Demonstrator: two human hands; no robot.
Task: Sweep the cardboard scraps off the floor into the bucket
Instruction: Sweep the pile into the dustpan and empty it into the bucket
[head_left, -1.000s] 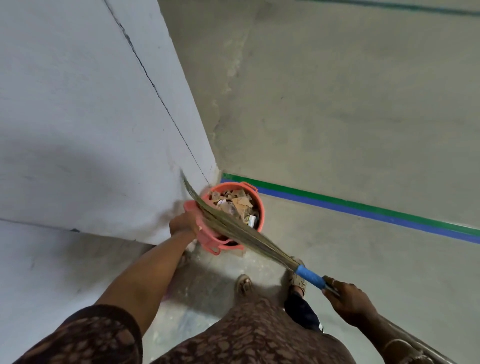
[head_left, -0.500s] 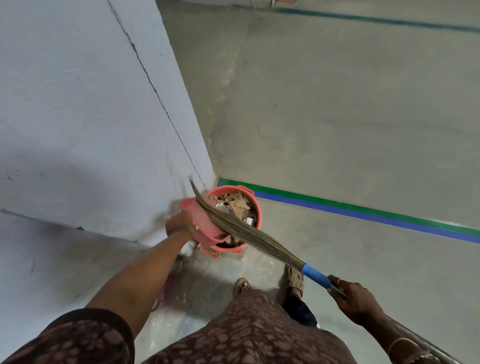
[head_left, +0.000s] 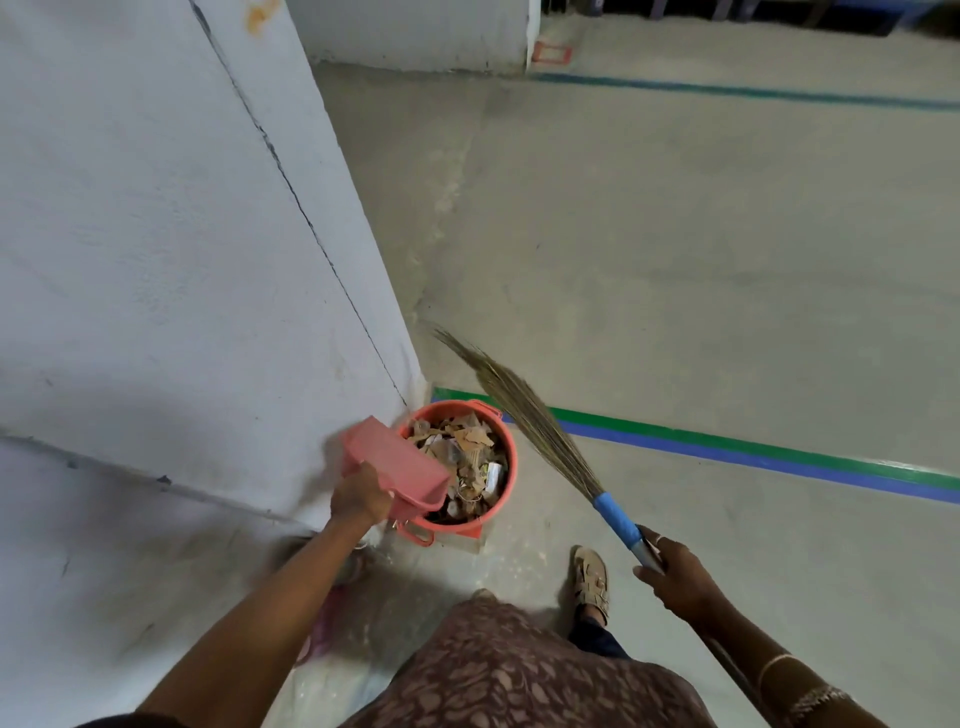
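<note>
Left hand (head_left: 361, 496) fingers grasp pink dustpan (head_left: 392, 460), tilted over orange bucket (head_left: 506, 457) full of cardboard scraps (head_left: 467, 447). Right hand (head_left: 675, 574) fingers clench grass broom (head_left: 540, 423) handle.

The bucket (head_left: 512, 467) stands between the hands, just right of the left hand (head_left: 358, 500), at the foot of the wall (head_left: 182, 260) corner. Cardboard scraps (head_left: 467, 452) lie in it. The dustpan (head_left: 395, 460), held by the left hand, overhangs the bucket's left rim. The broom (head_left: 535, 421) reaches forward and left from the right hand (head_left: 675, 577), passing right of the bucket.
</note>
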